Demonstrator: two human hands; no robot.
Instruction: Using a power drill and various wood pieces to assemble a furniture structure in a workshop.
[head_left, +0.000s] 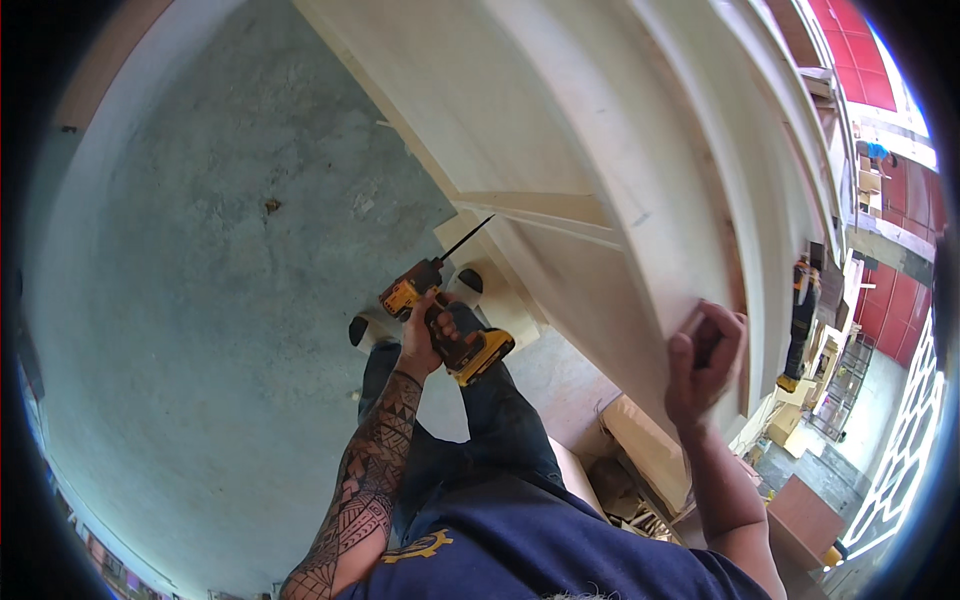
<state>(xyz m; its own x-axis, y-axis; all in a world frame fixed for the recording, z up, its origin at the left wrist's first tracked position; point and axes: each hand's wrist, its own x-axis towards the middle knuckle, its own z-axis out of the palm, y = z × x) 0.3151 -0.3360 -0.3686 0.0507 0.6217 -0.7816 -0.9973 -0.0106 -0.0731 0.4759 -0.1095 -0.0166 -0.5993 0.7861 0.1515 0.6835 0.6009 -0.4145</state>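
My left hand is wrapped round the grip of a yellow and black cordless driver. A long thin dark bit sticks out of its nose, slanting up to the right, its tip close to a cross rail of a large pale wooden cabinet. Below the grip sits the driver's yellow and black battery. Beside the cabinet's right-hand boards is my right hand, its fingers curled in toward the palm. Whatever lies inside those fingers is hidden.
A second black and yellow power tool rests against the cabinet's right side. Wood offcuts lie by my right leg, near a pale board. Grey concrete floor spreads to the left. Red panels and a white lattice stand far right.
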